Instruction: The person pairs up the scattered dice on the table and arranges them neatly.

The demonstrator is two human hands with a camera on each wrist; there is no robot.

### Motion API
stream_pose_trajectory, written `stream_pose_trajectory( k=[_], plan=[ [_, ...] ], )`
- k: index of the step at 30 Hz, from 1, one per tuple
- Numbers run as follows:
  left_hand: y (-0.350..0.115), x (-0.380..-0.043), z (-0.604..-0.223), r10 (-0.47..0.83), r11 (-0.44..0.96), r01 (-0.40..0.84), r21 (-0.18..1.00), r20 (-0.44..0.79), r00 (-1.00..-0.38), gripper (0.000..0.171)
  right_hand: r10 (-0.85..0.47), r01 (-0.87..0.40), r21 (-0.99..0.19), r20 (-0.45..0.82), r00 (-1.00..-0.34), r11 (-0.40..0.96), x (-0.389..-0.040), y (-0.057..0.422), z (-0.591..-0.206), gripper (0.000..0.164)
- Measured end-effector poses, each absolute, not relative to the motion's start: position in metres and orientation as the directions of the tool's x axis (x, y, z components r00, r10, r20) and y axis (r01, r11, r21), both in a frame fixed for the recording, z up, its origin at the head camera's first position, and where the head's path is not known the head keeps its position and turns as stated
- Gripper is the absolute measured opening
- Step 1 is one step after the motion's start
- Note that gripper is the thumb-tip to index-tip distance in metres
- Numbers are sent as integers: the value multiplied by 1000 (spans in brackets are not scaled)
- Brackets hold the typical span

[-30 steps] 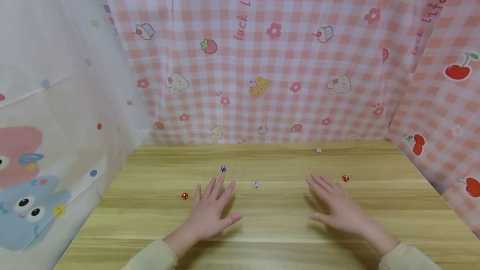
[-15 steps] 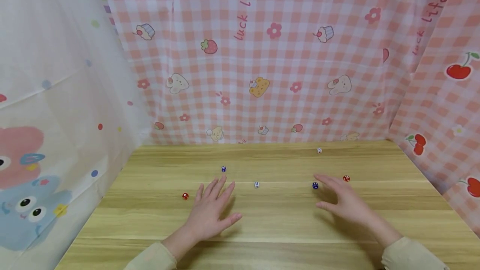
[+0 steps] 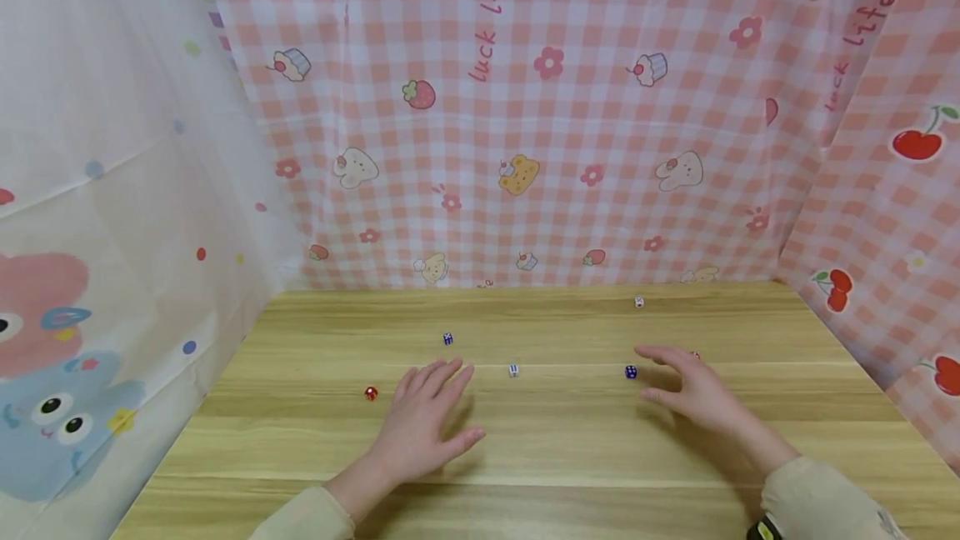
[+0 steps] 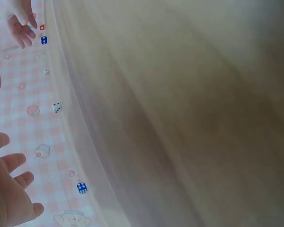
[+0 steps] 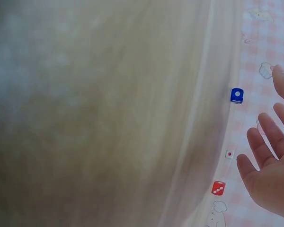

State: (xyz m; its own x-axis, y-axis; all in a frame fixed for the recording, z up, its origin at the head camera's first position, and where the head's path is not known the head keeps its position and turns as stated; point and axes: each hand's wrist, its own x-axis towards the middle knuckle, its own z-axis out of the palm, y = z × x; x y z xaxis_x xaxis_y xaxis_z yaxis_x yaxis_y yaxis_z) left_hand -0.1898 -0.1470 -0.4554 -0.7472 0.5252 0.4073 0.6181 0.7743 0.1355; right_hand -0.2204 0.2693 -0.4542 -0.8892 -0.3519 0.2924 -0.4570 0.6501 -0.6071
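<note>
My left hand [image 3: 423, 423] hovers over the table with its fingers spread and nothing in them. Left of its fingers lies a red die [image 3: 371, 393]; a blue die [image 3: 447, 339] sits just beyond the fingertips. To its right is a white die [image 3: 513, 371] with blue marks. My right hand [image 3: 699, 392] holds nothing, thumb and fingers apart. Left of its fingertips lies a second blue die [image 3: 631, 372], also seen beside the right hand in the right wrist view as a blue die [image 5: 236, 96]. Another red die [image 3: 696, 355] is mostly hidden behind this hand.
A second white die [image 3: 639, 302] lies near the back edge of the wooden table [image 3: 525, 448]. Pink checked cloth [image 3: 480, 132] rises behind the table and along the right. White patterned cloth [image 3: 150, 190] hangs at the left.
My right hand has shifted right, uncovering the blue die and now covering most of the right red die. The left hand stays in place, its fingers slightly more bent. The dice in view lie still.
</note>
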Motion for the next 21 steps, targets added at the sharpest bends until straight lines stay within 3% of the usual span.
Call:
stream_pose_trajectory(
  k=[9, 21],
  plan=[
    [-140, -190, -455, 528, 729, 655, 197, 447, -722, 79, -330, -399, -657, 234, -914, 639, -230, 271, -457, 50],
    [-131, -194, -458, 475, 710, 626, 322, 436, -764, 77, -332, -364, -682, 185, -925, 634, -239, 269, -460, 44]
  ],
)
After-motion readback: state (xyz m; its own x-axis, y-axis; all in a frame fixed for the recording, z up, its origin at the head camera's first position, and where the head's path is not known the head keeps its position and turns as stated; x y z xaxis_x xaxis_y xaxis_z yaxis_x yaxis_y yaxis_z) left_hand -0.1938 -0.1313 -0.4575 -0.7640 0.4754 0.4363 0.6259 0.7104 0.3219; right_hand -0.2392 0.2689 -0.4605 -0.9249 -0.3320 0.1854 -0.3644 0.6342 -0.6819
